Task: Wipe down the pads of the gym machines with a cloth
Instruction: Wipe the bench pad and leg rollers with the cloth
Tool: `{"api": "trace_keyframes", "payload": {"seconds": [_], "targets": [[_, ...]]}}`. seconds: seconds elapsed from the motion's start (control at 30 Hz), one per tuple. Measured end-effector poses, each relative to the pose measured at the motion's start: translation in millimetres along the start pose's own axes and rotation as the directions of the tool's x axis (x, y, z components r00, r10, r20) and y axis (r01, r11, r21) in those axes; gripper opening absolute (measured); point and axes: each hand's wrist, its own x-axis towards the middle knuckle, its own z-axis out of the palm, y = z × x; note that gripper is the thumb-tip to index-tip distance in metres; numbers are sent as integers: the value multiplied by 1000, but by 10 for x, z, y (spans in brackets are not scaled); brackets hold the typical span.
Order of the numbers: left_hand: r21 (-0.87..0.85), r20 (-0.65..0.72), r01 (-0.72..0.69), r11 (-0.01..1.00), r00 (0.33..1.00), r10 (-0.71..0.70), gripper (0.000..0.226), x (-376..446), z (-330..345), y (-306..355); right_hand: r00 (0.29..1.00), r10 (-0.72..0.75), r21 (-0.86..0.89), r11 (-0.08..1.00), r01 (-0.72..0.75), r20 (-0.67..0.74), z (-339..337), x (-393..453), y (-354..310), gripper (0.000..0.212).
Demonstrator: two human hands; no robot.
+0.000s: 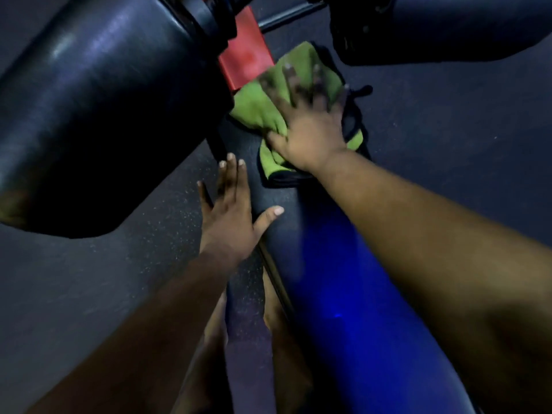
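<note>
- Right hand [304, 127], fingers spread flat, presses the green cloth [263, 106] onto the bench pad [298, 210] at 12 o'clock.
- Left hand [230, 213], fingers straight, rests on the pad's left edge.

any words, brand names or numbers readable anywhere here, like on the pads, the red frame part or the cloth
None can be read.
Long pad under both hands: no print shows.
Large black pad on the left: only glare, no label.
Red frame part: plain, blurred, no marking visible.
Green cloth under the right hand: no tag or logo shows.
Left hand covers no text.
</note>
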Motion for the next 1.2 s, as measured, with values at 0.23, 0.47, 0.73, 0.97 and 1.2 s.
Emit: {"api": "trace_keyframes", "payload": {"seconds": [0.23, 0.47, 0.73, 0.97, 1.2], "targets": [[42, 61, 5, 999, 998, -7, 113, 2, -2, 35, 993, 66, 34, 997, -70, 98, 283, -1308, 430, 91], [236, 123, 29, 971, 991, -59, 126, 72, 84, 114, 996, 80, 28, 996, -80, 27, 77, -218, 139, 88], [258, 271, 93, 962, 949, -164, 125, 119, -105, 240, 996, 87, 1, 996, -87, 36, 144, -769, 494, 86], [321, 327, 111, 941, 919, -220, 122, 157, -107, 269, 999, 5, 22, 1000, -6, 45, -60, 177, -457, 82], [268, 303, 118, 956, 932, -200, 128, 137, -133, 262, 997, 82, 126, 989, -82, 7, -51, 214, 302, 79]]}}
